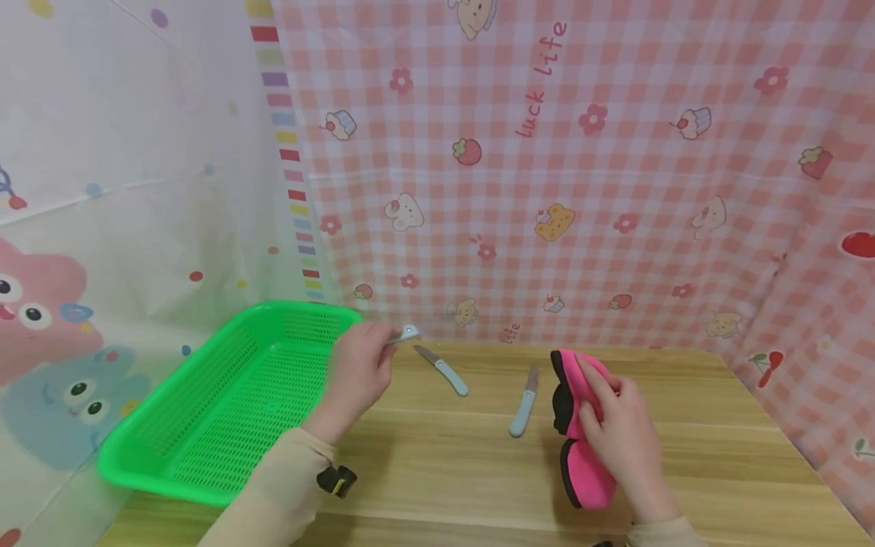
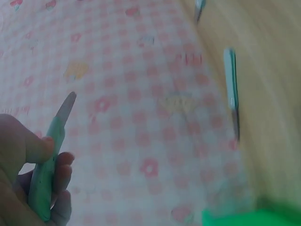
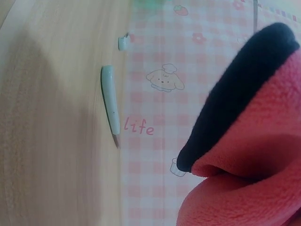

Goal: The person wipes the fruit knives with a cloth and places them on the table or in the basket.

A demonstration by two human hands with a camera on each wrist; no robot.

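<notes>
In the head view my left hand (image 1: pixel 358 368) is raised near the far right corner of the green basket (image 1: pixel 137 448), gripping a small knife (image 1: pixel 408 332). The left wrist view shows thumb and fingers curled round its pale green-blue handle (image 2: pixel 43 183), blade pointing up and away. My right hand (image 1: pixel 625 433) holds a soft pink fleecy thing (image 1: pixel 591 475) with black edging and two rounded lobes, pinched between thumb and fingers. It fills the right side of the right wrist view. Two similar knives lie on the table between my hands, one angled (image 1: pixel 451 377), the other nearer the right hand (image 1: pixel 524 410).
The basket has perforated walls and floor and stands at the left of the wooden table (image 1: pixel 437 471). A pink checked cloth (image 1: pixel 506 182) hangs behind the table and along its right side. A white patterned sheet (image 1: pixel 157 228) hangs at the left.
</notes>
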